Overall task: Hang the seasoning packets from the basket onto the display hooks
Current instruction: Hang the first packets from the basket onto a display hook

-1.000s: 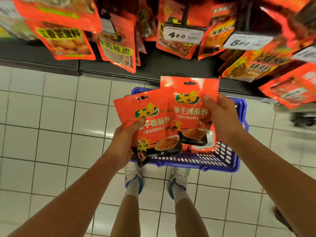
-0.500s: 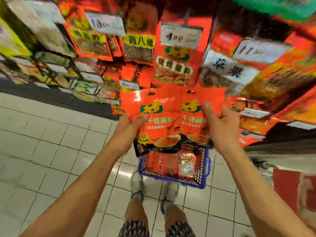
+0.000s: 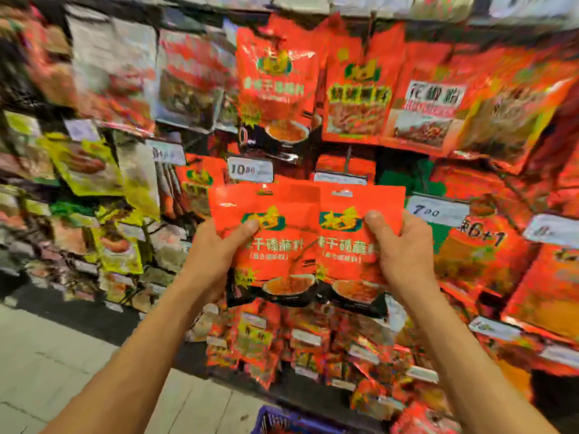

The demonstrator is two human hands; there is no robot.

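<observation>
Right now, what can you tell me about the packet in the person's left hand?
The left packet is a glossy orange-red plastic pouch with a green-and-yellow logo, pale characters, a pictured bowl of reddish seasoning on a black lower band, and a hang slot at its top edge. It is held upright before the display. The left hand grips its left side, thumb on the front. Its right edge overlaps the right packet.

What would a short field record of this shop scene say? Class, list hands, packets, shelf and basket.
left hand: holds the left packet, thumb on its front
right hand: holds the right packet, thumb on its front
packets: red, side by side, overlapping, raised before the display
hang holes: at the top, not yet on a hook
matching packet: hangs above
basket: blue, at the bottom edge
</observation>
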